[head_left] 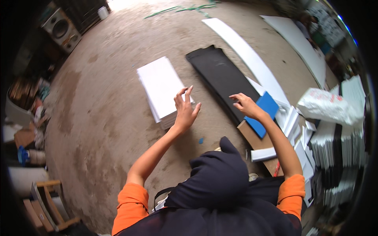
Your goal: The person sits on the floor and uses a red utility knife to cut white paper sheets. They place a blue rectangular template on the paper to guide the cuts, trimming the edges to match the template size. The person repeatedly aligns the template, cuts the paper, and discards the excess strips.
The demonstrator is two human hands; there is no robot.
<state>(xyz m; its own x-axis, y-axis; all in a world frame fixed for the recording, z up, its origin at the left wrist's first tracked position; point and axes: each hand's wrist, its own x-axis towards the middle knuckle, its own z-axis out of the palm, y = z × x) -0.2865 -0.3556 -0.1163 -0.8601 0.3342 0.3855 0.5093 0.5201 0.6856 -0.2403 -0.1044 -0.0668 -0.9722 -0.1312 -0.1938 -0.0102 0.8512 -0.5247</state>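
My left hand (186, 109) is raised with its fingers apart and slightly bent, over the near right edge of a stack of white sheets (160, 80). Whether it touches the stack I cannot tell; nothing shows in its fingers. My right hand (247, 105) hangs above the black folded sheet (218, 69), its fingers loosely stretched and holding nothing visible. Close below that hand lies a blue flat panel (267, 103), partly hidden by my right forearm. The blue panel rests on a brown board (252, 135).
White strips and offcuts (290, 122) lie to my right, beside a white plastic-wrapped bundle (327, 103) and stacked sheets (340, 149). A long white strip (244, 49) stretches away beyond the black sheet. Wooden frames (49, 204) stand at left. A person (307, 27) is at the far right.
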